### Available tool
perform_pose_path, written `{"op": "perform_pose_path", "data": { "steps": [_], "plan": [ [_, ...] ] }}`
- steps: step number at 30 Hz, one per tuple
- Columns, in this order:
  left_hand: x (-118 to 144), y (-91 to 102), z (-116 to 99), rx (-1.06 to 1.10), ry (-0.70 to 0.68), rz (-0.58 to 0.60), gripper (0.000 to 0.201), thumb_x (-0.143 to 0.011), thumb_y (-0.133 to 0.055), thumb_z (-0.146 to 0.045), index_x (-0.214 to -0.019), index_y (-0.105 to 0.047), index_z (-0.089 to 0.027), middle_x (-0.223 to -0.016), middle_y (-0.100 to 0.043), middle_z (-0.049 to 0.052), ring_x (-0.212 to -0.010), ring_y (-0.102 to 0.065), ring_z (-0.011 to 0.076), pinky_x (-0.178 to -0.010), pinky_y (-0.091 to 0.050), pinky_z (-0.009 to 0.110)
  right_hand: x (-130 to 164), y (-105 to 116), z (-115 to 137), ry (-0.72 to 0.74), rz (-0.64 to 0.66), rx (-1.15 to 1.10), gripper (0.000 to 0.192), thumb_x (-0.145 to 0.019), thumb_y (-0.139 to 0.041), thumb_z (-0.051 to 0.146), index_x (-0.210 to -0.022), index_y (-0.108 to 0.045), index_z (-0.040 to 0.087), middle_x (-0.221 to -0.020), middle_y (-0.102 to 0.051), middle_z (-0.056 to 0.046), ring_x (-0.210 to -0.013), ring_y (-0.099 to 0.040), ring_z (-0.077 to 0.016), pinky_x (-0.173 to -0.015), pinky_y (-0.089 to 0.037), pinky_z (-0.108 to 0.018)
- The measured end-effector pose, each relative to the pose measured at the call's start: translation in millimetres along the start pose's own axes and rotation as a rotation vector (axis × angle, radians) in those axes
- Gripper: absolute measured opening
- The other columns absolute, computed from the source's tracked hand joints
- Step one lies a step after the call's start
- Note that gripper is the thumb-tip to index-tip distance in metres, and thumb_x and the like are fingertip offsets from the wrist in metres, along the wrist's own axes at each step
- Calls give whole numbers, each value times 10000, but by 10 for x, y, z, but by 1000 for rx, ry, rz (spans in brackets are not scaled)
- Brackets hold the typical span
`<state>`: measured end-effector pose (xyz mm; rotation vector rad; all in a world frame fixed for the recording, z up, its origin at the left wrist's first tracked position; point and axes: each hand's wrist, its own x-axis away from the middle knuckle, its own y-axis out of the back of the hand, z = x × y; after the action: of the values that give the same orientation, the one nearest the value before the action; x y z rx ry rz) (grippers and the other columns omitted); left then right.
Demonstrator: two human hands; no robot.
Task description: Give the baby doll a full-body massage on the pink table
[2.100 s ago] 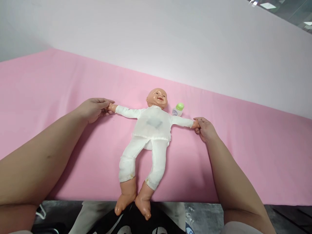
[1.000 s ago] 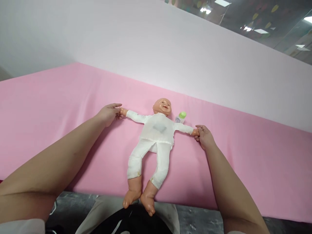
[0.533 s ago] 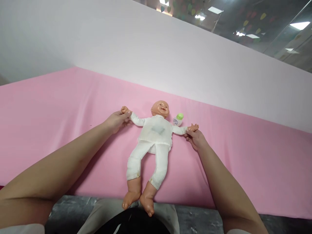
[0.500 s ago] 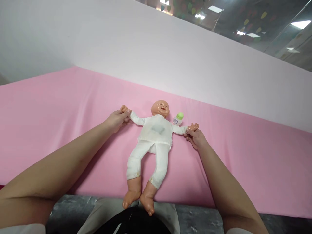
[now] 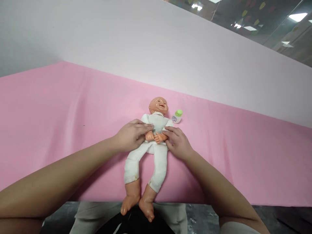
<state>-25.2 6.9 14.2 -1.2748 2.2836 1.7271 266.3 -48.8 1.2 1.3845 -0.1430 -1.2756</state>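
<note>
- Both arms of the doll (image 5: 151, 149), recorded outstretched half a second ago, have been brought inward over its belly.
- White wall (image 5: 146, 45): cut off at the top and left. One only.
- Pink cover (image 5: 243, 152): cut off at both sides; soft creases noted. One counted.
- Doll, one: laid on its back on the pink cover, feet projected past the near edge. Whether they are supported by the person's lap cannot be told. Its forearms are partly covered by the fingers. A bald, glossy head, a white top with a grey-green patch at the chest, and white trousers, brown-stained at the cuffs, are observed. Two hands, placed side by side, and two bare feet are counted.
- Person's hands, two: the doll's right forearm is held by the left hand (image 5: 131, 135), fingers laid together across it; its left forearm is held by the right hand (image 5: 179, 141), fingers slightly parted. The thumbs are only partly visible.
- Green-capped bottle (image 5: 176, 116), one: placed just beside the doll's left shoulder. Its label cannot be read.
- Dark speck (image 5: 84, 125), one: found on the pink cover; its nature cannot be determined.
</note>
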Motion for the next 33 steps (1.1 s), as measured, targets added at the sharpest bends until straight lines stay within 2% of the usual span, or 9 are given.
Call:
{"op": "perform_pose_path", "data": {
  "steps": [4,8,14,16,19,22,26,30,33],
  "plan": [
    [6,-30,36,-68,-65,28,506,-953,-586,-224,-1439,-720,-273,-1472,-722,49,-1249,-709,278,-1111,-504,463,7,-36,-13,57,5,44,404,-941,-643,130,-1301,-752,279,-1397,-724,-117,-1166,-706,-304,-1031,-622,-528],
    [3,-37,48,22,60,-84,417,-993,-625,-368,-1379,-747,-268,-1359,-782,64,-1216,-709,300,-1123,-488,465,13,0,-113,-59,-46,-86,377,-938,-689,210,-1307,-718,284,-1346,-742,-104,-1223,-700,-312,-1082,-591,-542],
    [-12,140,256,241,662,-435,242,-939,-689,-475,-1035,-753,-263,-1035,-786,39,-969,-711,278,-867,-531,366,71,144,-606,-551,-365,-524,581,-869,-800,489,-1368,-603,266,-1312,-708,-113,-1166,-720,-288,-962,-633,-441],
    [-19,210,411,285,831,-521,249,-903,-715,-498,-884,-706,-250,-909,-740,34,-875,-680,266,-763,-502,353,79,193,-809,-717,-448,-666,647,-826,-817,534,-1364,-579,265,-1156,-723,-83,-976,-739,-241,-794,-647,-364],
    [-29,266,647,328,1013,-510,312,-853,-757,-517,-745,-671,-237,-776,-706,51,-732,-620,258,-653,-437,366,62,239,-1013,-990,-433,-759,494,-796,-812,527,-1161,-617,259,-824,-662,0,-634,-624,-146,-484,-507,-232],
    [-32,262,799,301,1018,-429,334,-845,-763,-529,-714,-669,-237,-738,-714,64,-669,-595,247,-618,-399,365,46,247,-1086,-1117,-299,-739,386,-747,-861,427,-985,-623,237,-717,-642,10,-542,-569,-117,-369,-385,-179],
    [-25,237,840,282,972,-416,346,-879,-729,-546,-757,-672,-227,-788,-715,59,-683,-590,222,-640,-398,343,63,233,-1090,-1118,-244,-604,433,-737,-891,355,-1070,-639,242,-802,-714,-12,-600,-669,-154,-392,-497,-199],
    [-20,230,699,345,869,-486,321,-897,-716,-526,-843,-654,-216,-826,-681,28,-707,-572,187,-677,-414,321,64,249,-932,-1002,-319,-501,460,-790,-858,377,-1163,-614,261,-1010,-753,-39,-785,-758,-193,-666,-682,-310],
    [-10,197,464,317,681,-476,259,-906,-712,-476,-936,-676,-222,-897,-711,27,-765,-614,195,-715,-459,316,47,241,-622,-796,-375,-382,523,-830,-836,343,-1296,-610,273,-1203,-761,-77,-1020,-777,-230,-926,-675,-373]
  ]
}}
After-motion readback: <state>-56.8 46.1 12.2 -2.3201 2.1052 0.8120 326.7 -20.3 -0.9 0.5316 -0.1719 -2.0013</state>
